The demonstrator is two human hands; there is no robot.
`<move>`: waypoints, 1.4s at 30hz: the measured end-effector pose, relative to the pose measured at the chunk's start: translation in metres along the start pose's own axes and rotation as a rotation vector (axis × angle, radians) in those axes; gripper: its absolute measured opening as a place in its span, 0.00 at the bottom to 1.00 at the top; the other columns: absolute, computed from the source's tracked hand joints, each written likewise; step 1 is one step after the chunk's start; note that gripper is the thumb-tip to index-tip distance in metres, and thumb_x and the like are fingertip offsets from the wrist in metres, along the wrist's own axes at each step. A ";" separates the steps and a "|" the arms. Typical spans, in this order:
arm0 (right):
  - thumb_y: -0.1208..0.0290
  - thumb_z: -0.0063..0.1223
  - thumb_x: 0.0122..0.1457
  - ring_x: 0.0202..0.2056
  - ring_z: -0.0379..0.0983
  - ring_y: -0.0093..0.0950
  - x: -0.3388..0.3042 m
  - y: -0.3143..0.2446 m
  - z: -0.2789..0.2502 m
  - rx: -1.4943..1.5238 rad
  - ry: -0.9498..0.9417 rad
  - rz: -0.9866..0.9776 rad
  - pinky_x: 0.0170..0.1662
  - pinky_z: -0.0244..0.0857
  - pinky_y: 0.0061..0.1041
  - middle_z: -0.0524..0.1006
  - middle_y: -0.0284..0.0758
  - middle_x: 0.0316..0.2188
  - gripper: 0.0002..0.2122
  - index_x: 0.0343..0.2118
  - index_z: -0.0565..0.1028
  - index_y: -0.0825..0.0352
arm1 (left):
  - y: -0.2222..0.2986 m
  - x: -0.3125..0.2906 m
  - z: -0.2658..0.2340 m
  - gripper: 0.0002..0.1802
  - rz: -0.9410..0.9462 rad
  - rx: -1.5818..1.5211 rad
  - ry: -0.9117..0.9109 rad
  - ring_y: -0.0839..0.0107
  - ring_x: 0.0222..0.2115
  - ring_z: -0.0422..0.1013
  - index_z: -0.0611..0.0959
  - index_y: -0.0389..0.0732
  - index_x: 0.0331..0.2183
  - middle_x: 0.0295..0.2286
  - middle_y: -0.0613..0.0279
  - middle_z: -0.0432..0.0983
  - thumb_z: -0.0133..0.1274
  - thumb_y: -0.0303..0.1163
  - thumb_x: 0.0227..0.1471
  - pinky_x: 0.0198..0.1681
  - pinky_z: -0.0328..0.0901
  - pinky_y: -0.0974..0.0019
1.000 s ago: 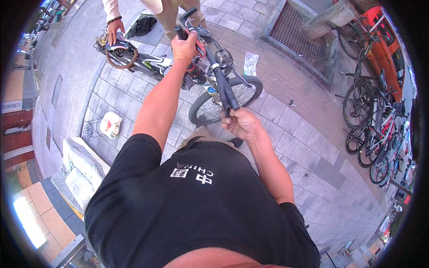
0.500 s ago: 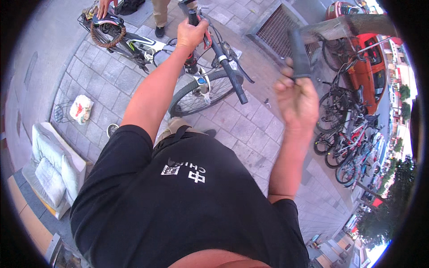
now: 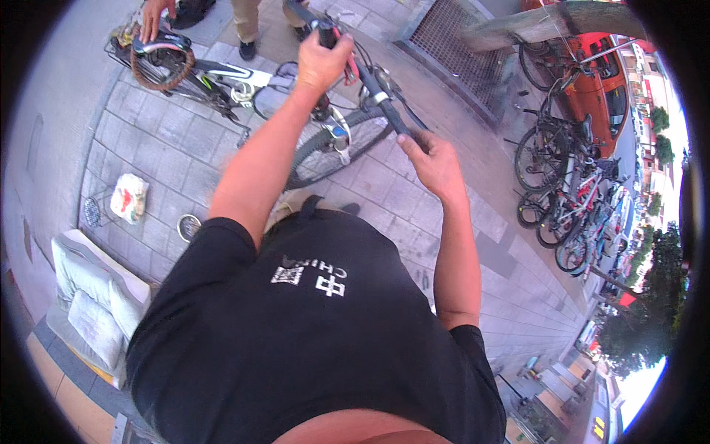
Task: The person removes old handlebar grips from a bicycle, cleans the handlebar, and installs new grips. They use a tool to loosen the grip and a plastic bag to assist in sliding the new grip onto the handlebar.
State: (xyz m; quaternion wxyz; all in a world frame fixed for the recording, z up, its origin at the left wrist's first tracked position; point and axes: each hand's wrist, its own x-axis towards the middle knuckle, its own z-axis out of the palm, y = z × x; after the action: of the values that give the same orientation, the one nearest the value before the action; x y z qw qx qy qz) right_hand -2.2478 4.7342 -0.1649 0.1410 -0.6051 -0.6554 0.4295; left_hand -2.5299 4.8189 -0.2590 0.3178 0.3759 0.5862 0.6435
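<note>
A bicycle with a white and black frame stands before me, its handlebar slanting down to the right. My left hand is closed by the middle of the bar, beside a red part. From its fist sticks a short black tube that looks like a handlebar grip. My right hand is wrapped at the bar's near right end, thumb along the black grip. Fingers and palm hide the bar's tip. Under the bar sits the front wheel.
Another person's hand rests on the saddle, near a brown braided ring. A metal grate and a tree trunk stand at the far right. Parked bicycles, a white bag and a padded chair surround the paving.
My right hand has come down and left, from holding a dark tube raised in the air to the handlebar's end. My left hand stays by the bar's middle. The view has shifted slightly.
</note>
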 end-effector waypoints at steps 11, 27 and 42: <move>0.65 0.58 0.68 0.38 0.79 0.32 -0.055 -0.034 0.032 -0.033 0.661 -0.218 0.45 0.72 0.31 0.83 0.44 0.39 0.14 0.49 0.82 0.69 | 0.023 -0.046 -0.009 0.14 -0.093 -0.175 -0.301 0.74 0.31 0.77 0.83 0.36 0.39 0.30 0.62 0.83 0.64 0.37 0.61 0.36 0.72 0.66; 0.55 0.58 0.64 0.52 0.72 0.54 -0.166 0.074 0.045 0.462 0.187 -0.147 0.57 0.67 0.47 0.72 0.57 0.50 0.28 0.62 0.70 0.67 | 0.093 -0.277 0.043 0.15 -0.732 -0.393 -0.783 0.72 0.41 0.75 0.78 0.39 0.49 0.40 0.63 0.76 0.53 0.38 0.69 0.46 0.73 0.64; 0.61 0.67 0.58 0.38 0.79 0.26 -0.237 0.324 0.089 1.030 0.291 0.441 0.43 0.74 0.33 0.83 0.39 0.35 0.20 0.45 0.79 0.72 | -0.040 -0.450 0.136 0.31 -1.132 0.260 -1.038 0.67 0.54 0.72 0.68 0.39 0.66 0.53 0.61 0.75 0.52 0.44 0.69 0.59 0.65 0.57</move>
State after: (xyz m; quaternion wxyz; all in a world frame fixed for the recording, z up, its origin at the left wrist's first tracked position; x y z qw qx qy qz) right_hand -2.0385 4.4494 -0.3759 0.4132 -0.6334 -0.1942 0.6248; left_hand -2.1827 4.5106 -0.3450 0.7849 0.3070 0.5358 0.0509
